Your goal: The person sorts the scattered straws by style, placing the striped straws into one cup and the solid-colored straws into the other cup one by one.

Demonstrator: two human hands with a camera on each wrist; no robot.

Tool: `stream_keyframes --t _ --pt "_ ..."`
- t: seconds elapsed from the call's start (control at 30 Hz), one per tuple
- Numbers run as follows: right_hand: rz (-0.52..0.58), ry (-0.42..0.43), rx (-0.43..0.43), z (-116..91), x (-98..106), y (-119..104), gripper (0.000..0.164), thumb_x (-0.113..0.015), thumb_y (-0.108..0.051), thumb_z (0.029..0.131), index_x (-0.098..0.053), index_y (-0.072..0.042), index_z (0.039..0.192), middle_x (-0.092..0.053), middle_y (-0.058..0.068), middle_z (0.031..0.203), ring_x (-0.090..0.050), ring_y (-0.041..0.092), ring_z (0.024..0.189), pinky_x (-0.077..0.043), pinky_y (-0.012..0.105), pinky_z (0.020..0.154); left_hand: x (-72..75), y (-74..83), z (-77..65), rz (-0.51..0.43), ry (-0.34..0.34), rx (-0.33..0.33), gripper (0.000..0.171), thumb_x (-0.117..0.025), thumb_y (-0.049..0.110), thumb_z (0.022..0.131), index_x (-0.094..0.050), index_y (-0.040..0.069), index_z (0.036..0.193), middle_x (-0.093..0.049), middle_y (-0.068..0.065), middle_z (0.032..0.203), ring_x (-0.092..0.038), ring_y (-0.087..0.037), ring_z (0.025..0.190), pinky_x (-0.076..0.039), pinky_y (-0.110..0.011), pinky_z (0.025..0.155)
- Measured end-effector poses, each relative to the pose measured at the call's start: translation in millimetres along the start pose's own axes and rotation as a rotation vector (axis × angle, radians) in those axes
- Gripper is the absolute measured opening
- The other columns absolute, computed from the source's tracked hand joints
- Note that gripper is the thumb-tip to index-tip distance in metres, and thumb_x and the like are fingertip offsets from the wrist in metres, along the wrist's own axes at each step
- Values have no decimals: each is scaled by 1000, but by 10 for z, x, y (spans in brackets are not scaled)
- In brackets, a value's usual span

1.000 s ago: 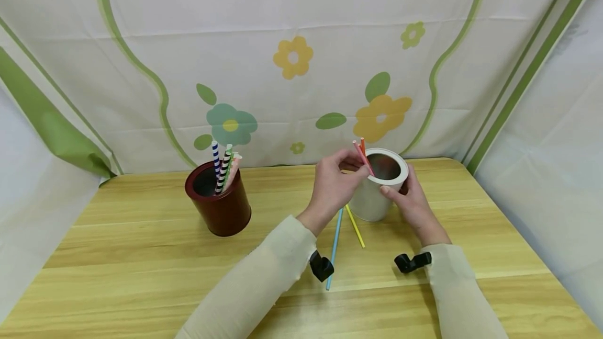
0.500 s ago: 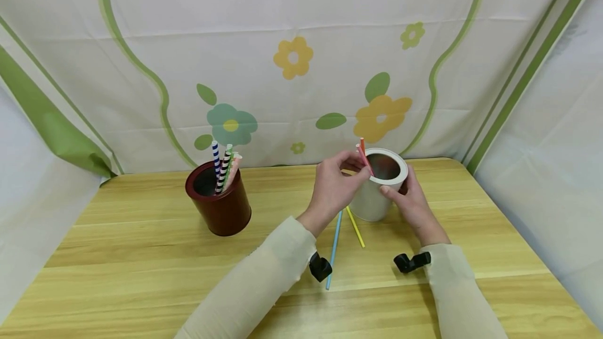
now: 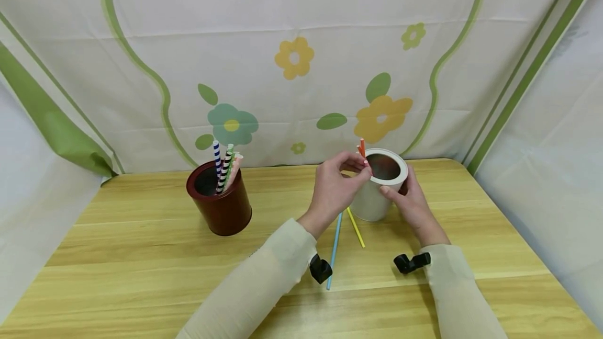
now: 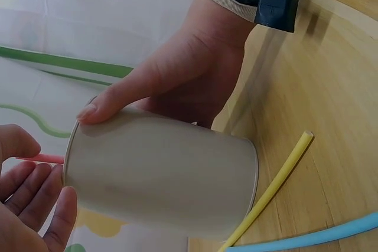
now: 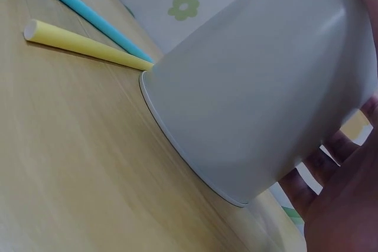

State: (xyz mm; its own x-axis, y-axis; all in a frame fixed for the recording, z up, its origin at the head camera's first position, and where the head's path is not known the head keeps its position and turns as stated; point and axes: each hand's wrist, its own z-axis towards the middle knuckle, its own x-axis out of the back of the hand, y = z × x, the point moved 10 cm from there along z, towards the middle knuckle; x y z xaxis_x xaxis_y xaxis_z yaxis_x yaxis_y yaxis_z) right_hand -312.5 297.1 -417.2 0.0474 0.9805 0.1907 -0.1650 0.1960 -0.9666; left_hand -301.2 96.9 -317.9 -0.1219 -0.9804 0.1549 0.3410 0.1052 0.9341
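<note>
My left hand (image 3: 335, 187) pinches a pink straw (image 4: 50, 159) between thumb and fingers at the near left of the can's rim. Most of that straw is down inside the white can (image 3: 369, 200), with a short end showing. My right hand (image 3: 416, 205) grips the same can from its right side, thumb near the rim and fingers wrapped behind. The can stands upright on the table. Orange-red straws (image 3: 362, 145) stick up from its back left. On the table in front lie a yellow straw (image 3: 355, 227) and a light blue straw (image 3: 335, 247), their far ends close to the can's base.
To the left stands a dark red can (image 3: 226, 216) holding several patterned straws (image 3: 223, 171), striped blue, black, green and pink. A flowered curtain (image 3: 292, 9) hangs behind the wooden table (image 3: 141, 276).
The pink straw has slid down into the white can, so less of it shows above my left fingers. My right hand stays on the can.
</note>
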Motion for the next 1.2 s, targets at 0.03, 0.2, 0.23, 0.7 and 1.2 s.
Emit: stream_keyframes --t 0.03,0.2,0.23,0.7,1.2 --pt "0 0 -2 -1 1 2 64 -68 -11 103 -34 -20 157 -45 -11 149 -45 4 136 -41 8 105 -2 -3 0 0 -1 0 7 -78 11 96 -78 12 103 -80 0 98 -70 -4 90 -59 -20 77" --pt "-7 2 -7 -2 2 12 65 -68 -12 104 -33 -21 158 -44 -11 150 -44 4 137 -40 8 105 -10 -21 3 -10 -5 4 9 -79 11 95 -77 12 103 -80 -1 99 -69 -3 91 -60 -19 77" --pt "-8 2 -5 2 -1 12 66 -68 -12 104 -33 -20 159 -44 -11 150 -44 3 137 -40 8 105 -5 -26 4 -21 -1 6 9 -80 11 95 -77 11 103 -80 -2 99 -69 -3 90 -60 -19 78" --pt "-76 -33 -5 -11 27 -24 66 -70 -17 104 -33 -18 158 -46 -6 150 -46 3 133 -41 8 103 227 -70 -99 -152 78 70 14 -83 13 91 -76 7 102 -77 -6 97 -68 -6 87 -60 -22 82" --pt "55 -96 162 -25 110 -442 87 -70 7 98 -29 -16 171 -41 4 171 -46 -1 142 -41 11 108 616 -661 -375 -40 93 330 9 -79 10 91 -75 8 99 -74 -6 96 -71 -21 84 -58 -28 73"
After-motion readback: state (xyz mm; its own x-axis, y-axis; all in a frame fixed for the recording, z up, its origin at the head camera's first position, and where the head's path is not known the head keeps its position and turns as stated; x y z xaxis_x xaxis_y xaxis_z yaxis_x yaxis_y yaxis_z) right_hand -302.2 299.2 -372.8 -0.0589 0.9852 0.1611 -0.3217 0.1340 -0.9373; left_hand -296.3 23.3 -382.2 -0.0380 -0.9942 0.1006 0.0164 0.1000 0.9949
